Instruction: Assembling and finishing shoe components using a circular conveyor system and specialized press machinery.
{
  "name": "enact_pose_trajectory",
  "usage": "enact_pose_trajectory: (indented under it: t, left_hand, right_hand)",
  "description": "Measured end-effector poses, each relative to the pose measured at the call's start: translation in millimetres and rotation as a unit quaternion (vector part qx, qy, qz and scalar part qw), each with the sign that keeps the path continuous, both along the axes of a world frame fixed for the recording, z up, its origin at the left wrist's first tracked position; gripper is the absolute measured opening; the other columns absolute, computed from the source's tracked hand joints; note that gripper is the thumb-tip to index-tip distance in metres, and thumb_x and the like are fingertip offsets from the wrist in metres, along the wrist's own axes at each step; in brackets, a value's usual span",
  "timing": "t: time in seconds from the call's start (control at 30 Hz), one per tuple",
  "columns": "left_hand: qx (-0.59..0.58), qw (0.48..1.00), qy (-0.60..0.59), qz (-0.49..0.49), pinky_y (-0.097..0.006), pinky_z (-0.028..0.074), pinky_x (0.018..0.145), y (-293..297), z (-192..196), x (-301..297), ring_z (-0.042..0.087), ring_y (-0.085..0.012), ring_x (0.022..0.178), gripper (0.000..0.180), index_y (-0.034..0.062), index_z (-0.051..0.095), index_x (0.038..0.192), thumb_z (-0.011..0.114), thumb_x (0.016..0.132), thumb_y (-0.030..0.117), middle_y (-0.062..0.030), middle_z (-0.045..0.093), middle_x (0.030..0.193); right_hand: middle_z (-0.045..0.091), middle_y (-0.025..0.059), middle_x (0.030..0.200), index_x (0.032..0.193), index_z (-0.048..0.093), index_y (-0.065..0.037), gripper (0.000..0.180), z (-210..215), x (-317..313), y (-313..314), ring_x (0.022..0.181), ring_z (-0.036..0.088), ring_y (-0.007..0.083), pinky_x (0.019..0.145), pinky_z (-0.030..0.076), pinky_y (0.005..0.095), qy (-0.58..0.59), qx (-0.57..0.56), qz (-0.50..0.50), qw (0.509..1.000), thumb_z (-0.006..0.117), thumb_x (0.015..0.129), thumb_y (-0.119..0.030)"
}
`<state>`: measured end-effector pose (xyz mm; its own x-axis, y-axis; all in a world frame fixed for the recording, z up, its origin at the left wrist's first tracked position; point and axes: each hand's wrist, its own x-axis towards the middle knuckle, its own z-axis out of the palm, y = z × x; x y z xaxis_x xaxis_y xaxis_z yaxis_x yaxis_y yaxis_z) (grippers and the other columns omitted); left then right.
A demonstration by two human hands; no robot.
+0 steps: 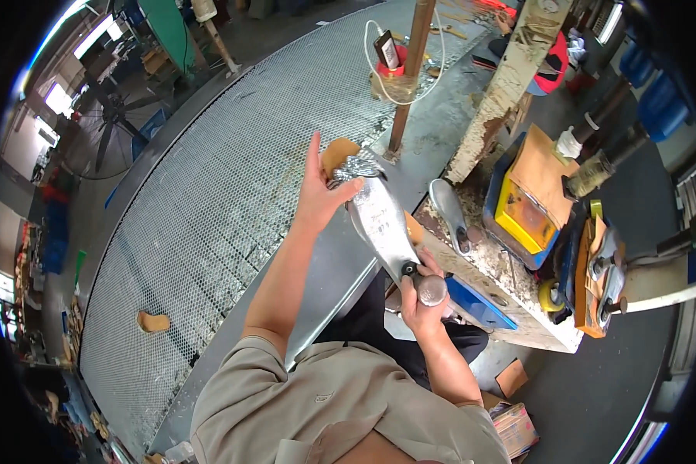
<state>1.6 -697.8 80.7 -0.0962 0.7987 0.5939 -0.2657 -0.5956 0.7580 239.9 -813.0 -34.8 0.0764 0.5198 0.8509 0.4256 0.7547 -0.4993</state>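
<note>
We wear a khaki short-sleeved shirt with a collar and a small chest mark, dark trousers below, and our forearms and both hands are bare.

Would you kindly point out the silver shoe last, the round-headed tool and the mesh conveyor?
silver shoe last (383, 224), head view, middle of its flat side
round-headed tool (431, 289), head view, its rounded head
mesh conveyor (209, 193), head view, bare mesh

Pretty clearly a factory workshop, shoe-making by the look of it. There's a long curved wire-mesh conveyor (209, 209) running through the floor, a battered wooden workbench (510, 286) covered in scraps and shavings, a metal shoe last (450, 213) lying on it, and a big industrial fan (112, 116) off to the side. Blue barrels (657, 100) and cluttered stations sit around the edges.
</note>
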Motion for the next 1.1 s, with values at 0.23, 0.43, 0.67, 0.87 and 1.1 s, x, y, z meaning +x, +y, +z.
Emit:
enact_pose_trajectory:
  t: [0.23,0.43,0.67,0.87,1.1]
  left_hand:
    - [-0.020,0.901,-0.264,-0.344,-0.058,0.049,0.115,-28,33,36,0.057,-0.0394,0.139,0.088,0.0102,0.033,0.166,0.038,0.106,0.075,-0.0269,0.055,0.152]
    - [-0.103,0.788,-0.296,-0.530,-0.064,0.056,0.101,-63,6,90,0.067,-0.0426,0.123,0.075,0.0186,0.052,0.154,0.034,0.107,0.074,-0.0275,0.064,0.140]
    - [-0.173,0.755,-0.356,-0.523,-0.067,0.054,0.101,-34,-15,100,0.069,-0.0452,0.116,0.072,0.0156,0.055,0.150,0.036,0.108,0.071,-0.0283,0.067,0.133]
    - [-0.240,0.789,-0.339,-0.452,-0.066,0.057,0.094,-15,-31,136,0.071,-0.0436,0.107,0.073,0.0079,0.060,0.137,0.037,0.108,0.070,-0.0261,0.069,0.125]
    - [-0.274,0.790,-0.342,-0.428,-0.058,0.061,0.084,-9,-29,178,0.071,-0.0335,0.094,0.072,0.0067,0.062,0.129,0.038,0.108,0.071,-0.0162,0.071,0.109]
  right_hand:
    - [0.062,0.0271,0.138,0.121,0.053,0.000,0.036,19,13,-36,0.138,0.058,0.0499,0.117,0.045,0.0595,-0.018,0.073,0.035,0.997,0.071,0.089,0.001]
    - [0.059,0.0310,0.141,0.126,0.047,-0.001,0.035,14,11,-44,0.143,0.054,0.0505,0.117,0.042,0.0601,0.012,0.075,-0.007,0.997,0.063,0.096,0.002]
    - [0.060,0.0322,0.144,0.130,0.051,0.005,0.047,13,9,-57,0.130,0.063,0.0429,0.110,0.049,0.0492,0.018,-0.058,-0.050,0.997,0.076,0.092,-0.006]
    - [0.065,0.0286,0.135,0.126,0.060,0.009,0.047,3,26,-51,0.125,0.065,0.0368,0.109,0.049,0.0463,0.101,-0.139,-0.061,0.983,0.081,0.091,-0.014]
    - [0.072,0.0163,0.116,0.124,0.065,0.005,0.064,3,45,-43,0.109,0.069,0.0256,0.099,0.053,0.0391,0.105,-0.190,-0.159,0.963,0.095,0.072,-0.020]
